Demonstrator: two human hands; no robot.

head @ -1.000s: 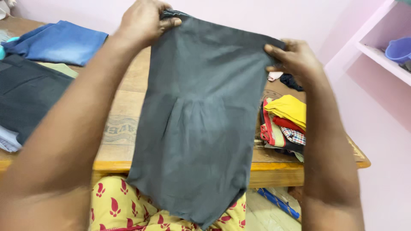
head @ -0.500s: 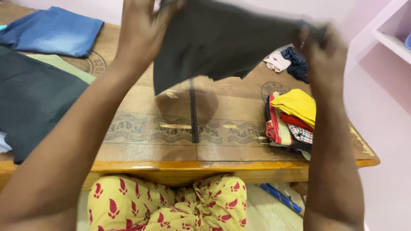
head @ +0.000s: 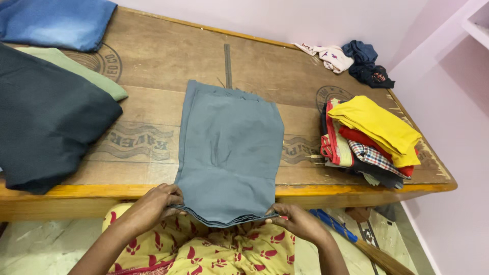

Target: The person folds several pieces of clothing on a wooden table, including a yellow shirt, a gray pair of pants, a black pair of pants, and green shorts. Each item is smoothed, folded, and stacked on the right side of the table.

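Both my hands pinch the near hem of a folded grey-blue cloth garment laid flat on the wooden table.

My left hand has its fingers closed on the garment's near-left corner; my right hand has its fingers closed on the near-right corner. The near hem hangs just over the table's front edge, and the rest lies flat on the tabletop. Right of the garment, near but apart: a stack of folded clothes with a yellow piece on top. Left of the garment: a large dark grey folded cloth lying over a pale green cloth. Far left of it, a blue denim piece. Beyond the garment to the right, a small heap of white and navy cloth.
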